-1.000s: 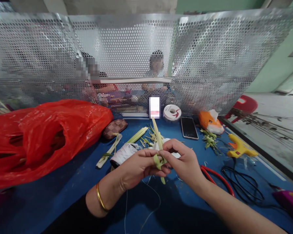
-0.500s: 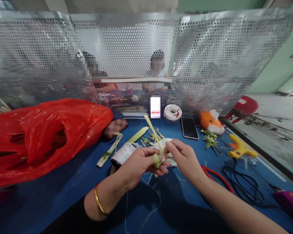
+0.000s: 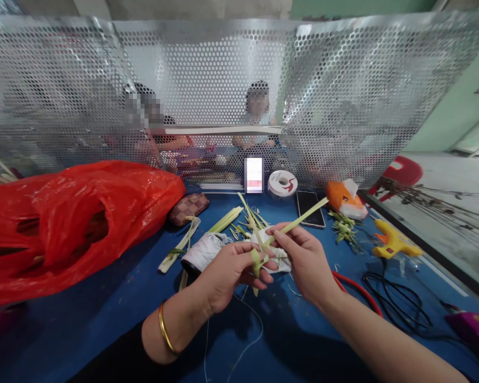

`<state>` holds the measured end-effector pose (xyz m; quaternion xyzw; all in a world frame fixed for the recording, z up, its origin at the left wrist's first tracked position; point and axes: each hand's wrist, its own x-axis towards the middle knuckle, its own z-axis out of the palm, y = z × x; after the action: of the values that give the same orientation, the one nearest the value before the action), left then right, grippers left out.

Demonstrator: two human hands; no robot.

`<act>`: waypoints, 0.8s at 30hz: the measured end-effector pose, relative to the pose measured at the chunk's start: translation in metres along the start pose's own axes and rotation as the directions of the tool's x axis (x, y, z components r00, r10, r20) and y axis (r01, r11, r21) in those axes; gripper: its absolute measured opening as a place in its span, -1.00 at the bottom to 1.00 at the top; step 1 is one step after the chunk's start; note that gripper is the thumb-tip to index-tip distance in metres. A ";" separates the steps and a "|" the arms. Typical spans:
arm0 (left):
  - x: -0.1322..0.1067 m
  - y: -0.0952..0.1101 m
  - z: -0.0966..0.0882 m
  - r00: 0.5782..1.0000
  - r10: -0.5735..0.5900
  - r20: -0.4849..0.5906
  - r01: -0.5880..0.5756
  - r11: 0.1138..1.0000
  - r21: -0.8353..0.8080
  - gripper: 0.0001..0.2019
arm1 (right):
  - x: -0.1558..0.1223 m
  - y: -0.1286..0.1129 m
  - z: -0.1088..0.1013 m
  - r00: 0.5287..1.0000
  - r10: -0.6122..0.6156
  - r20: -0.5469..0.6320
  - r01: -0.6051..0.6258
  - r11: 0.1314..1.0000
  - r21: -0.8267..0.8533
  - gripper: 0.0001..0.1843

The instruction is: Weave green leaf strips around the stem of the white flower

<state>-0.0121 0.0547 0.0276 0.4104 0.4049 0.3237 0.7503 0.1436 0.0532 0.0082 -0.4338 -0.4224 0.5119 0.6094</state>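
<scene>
A folded pale green leaf strip [image 3: 256, 260] is pinched between the thumb and fingers of my left hand [image 3: 239, 266]. One long end of the leaf strip points up and to the right, past the fingers of my right hand [image 3: 299, 255], which pinch it partway along. Another thin end stands up from the fold. Beneath my hands lie a white cloth [image 3: 281, 261] and a white glove-like bundle [image 3: 203, 252] with a dark edge. Cut leaf scraps [image 3: 239, 231] and longer leaf pieces [image 3: 225, 219] are just beyond them on the blue table [image 3: 115, 319].
A red plastic bag [image 3: 75, 213] and a checkered pouch [image 3: 189, 208] are at left. A ribbon spool [image 3: 282, 182], a dark phone [image 3: 309, 205], a tissue pack [image 3: 345, 199] and a yellow glue gun [image 3: 397, 242] with a black cable lie right. A perforated metal screen [image 3: 219, 69] stands behind; people sit beyond it.
My right hand has drawn one end of the leaf strip out to the right, so it now slants toward the tissue pack. My left hand keeps its pinch in nearly the same place.
</scene>
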 end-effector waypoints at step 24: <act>-0.002 0.001 -0.004 0.994 -0.109 -0.005 0.108 0.992 -0.064 -0.81 | 0.000 -0.021 -0.012 0.739 -0.482 0.472 0.671 0.597 -0.441 -0.76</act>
<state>-0.0163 0.0549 0.0278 0.3623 0.4192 0.2969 0.7778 0.1609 0.0497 0.0254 -0.3524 -0.7648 0.1879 0.5056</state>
